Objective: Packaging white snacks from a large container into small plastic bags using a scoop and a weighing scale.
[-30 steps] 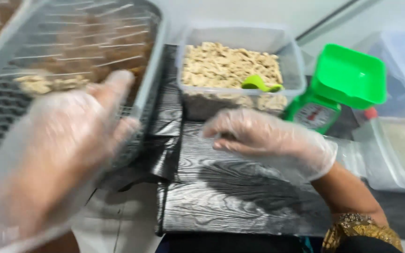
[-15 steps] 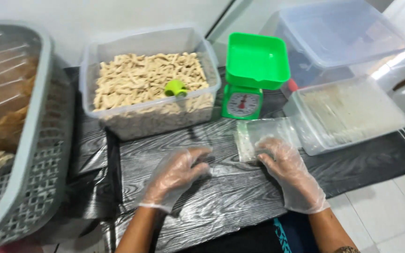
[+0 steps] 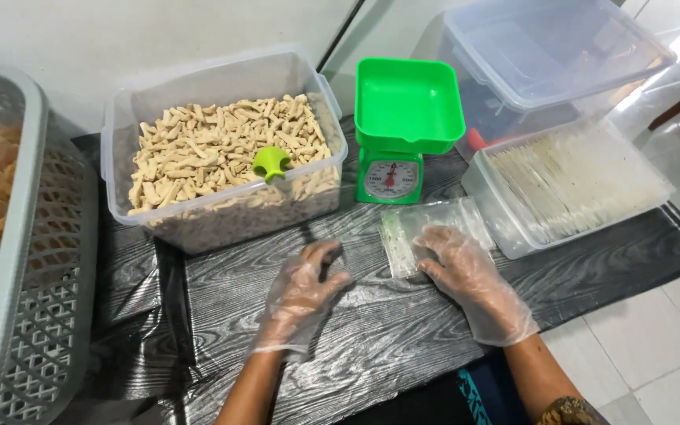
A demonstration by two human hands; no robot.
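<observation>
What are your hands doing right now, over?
Right hand flat on clear plastic bags. Left hand resting on table, empty. Nothing between them.

Both gloved hands, left hand and right hand, lie flat, fingers loosely spread.

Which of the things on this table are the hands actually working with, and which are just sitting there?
In use:
right hand resting on small clear bags
left hand flat on table

Sitting about:
tub of snack sticks with green scoop
green scale
grey basket
lidded clear bin
</observation>
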